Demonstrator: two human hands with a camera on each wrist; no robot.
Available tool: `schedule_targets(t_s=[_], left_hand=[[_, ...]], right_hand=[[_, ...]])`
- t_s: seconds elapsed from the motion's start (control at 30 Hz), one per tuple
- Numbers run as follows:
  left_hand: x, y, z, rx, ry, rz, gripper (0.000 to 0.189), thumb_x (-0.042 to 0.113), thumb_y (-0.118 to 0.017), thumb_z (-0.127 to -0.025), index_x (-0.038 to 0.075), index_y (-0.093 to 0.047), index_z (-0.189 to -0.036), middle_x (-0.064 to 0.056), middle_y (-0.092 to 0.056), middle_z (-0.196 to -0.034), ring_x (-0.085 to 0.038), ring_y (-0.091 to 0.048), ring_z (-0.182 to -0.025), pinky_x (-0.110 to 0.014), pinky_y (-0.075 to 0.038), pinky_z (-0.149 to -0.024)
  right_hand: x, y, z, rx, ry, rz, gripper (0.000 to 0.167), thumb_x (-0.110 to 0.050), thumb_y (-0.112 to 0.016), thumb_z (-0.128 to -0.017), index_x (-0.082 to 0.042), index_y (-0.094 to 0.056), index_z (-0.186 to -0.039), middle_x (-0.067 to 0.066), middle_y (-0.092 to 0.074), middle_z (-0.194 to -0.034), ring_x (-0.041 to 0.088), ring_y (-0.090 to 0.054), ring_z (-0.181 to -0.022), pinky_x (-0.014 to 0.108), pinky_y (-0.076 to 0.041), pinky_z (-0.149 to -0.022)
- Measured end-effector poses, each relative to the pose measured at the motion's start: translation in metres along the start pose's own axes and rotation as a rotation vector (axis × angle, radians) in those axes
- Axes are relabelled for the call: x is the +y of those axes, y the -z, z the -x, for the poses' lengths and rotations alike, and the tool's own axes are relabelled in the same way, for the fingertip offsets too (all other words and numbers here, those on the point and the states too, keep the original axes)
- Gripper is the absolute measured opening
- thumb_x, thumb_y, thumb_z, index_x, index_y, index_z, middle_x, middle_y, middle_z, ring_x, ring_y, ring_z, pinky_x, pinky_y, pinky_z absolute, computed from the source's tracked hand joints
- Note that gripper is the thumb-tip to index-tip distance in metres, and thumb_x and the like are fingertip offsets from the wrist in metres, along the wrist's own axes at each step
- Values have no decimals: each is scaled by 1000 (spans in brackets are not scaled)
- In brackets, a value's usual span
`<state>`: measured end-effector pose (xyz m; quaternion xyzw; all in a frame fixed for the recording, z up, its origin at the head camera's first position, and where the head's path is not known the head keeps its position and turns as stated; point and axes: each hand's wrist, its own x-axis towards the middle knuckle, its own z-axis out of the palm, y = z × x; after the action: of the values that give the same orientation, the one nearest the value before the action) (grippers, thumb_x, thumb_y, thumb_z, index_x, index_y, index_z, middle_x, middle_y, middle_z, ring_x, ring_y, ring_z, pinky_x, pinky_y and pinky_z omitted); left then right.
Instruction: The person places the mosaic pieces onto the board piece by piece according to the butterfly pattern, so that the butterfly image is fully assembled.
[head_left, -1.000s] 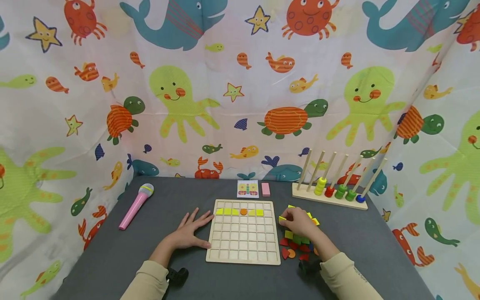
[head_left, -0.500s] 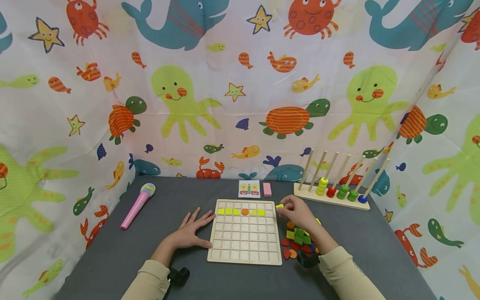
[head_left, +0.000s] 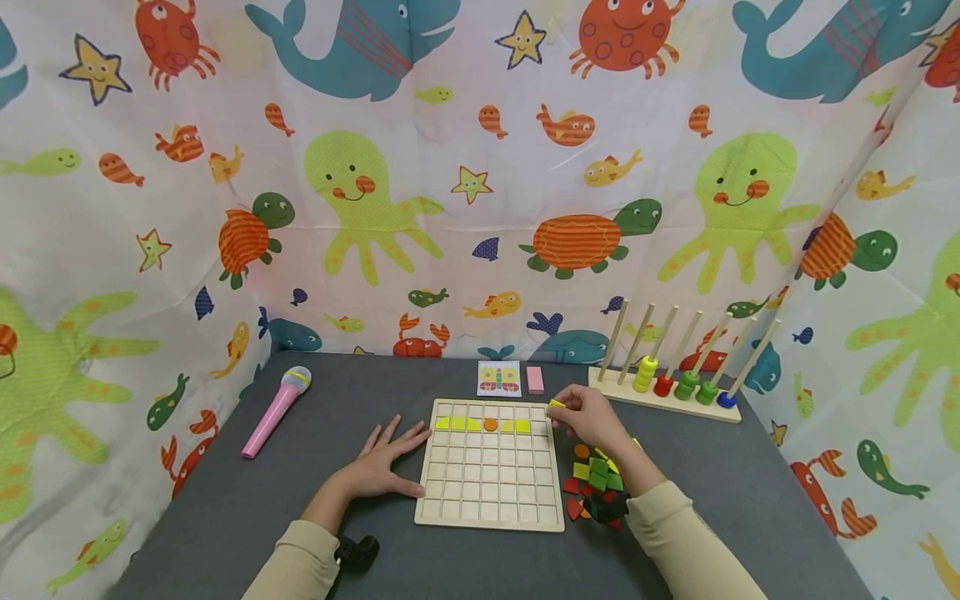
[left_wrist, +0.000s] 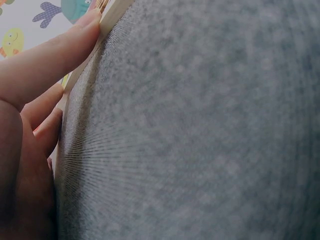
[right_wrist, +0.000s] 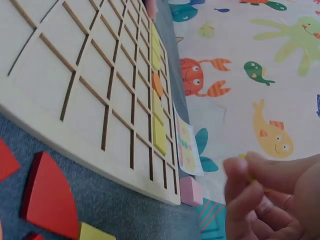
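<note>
My right hand (head_left: 592, 415) pinches a small yellow tile (head_left: 557, 403) between thumb and fingers, just past the top right corner of a wooden grid board (head_left: 480, 487). In the right wrist view the fingers mostly cover that tile. The board's second row carries several yellow tiles (head_left: 522, 426) and one orange round piece (head_left: 491, 425). On the left, my left hand (head_left: 381, 463) lies with its fingers spread, thumb and fingertips at the board's left edge. The left wrist view has the thumb (left_wrist: 75, 45) against the board's side.
Loose red, green, yellow and orange pieces (head_left: 597, 481) lie right of the board. Behind it are a pattern card (head_left: 498, 379) and a pink block (head_left: 535, 380). A peg stand with coloured rings (head_left: 663, 395) is at the back right, a pink toy microphone (head_left: 276, 412) at the left.
My right hand has moved from the loose pieces up and away to the board's top right corner, bringing the yellow tile along. My left hand has stayed at the board's edge.
</note>
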<state>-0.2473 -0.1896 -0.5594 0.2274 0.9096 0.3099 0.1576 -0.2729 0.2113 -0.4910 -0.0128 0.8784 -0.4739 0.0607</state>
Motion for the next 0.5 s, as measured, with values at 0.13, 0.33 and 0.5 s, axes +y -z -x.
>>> schedule_targets(t_s=[0.13, 0.33, 0.5], left_hand=[[0, -1, 0, 2, 6, -1, 105, 65, -78, -74, 31, -29, -160, 0, -18, -170, -38, 12, -156, -64, 12, -120], [0, -1, 0, 1, 15, 2, 105, 65, -78, -74, 32, -29, -160, 1, -17, -170, -38, 12, -156, -63, 12, -120], [-2, -2, 0, 8, 2, 8, 105, 64, -79, -74, 31, -30, -160, 0, -18, -170, -37, 12, -156, -63, 12, -120]], right_hand=[[-1, -2, -3, 7, 23, -5, 22, -23, -75, -92, -7, -68, -106, 21, -72, -87, 41, -66, -82, 33, -51, -62], [0, -5, -7, 0, 44, -10, 24, -22, -76, -91, -7, -66, -106, 17, -74, -86, 41, -69, -85, 30, -47, -65], [3, -7, -11, -10, 77, 37, 18, -20, -72, -94, -10, -72, -109, 22, -69, -88, 36, -63, -77, 31, -43, -60]])
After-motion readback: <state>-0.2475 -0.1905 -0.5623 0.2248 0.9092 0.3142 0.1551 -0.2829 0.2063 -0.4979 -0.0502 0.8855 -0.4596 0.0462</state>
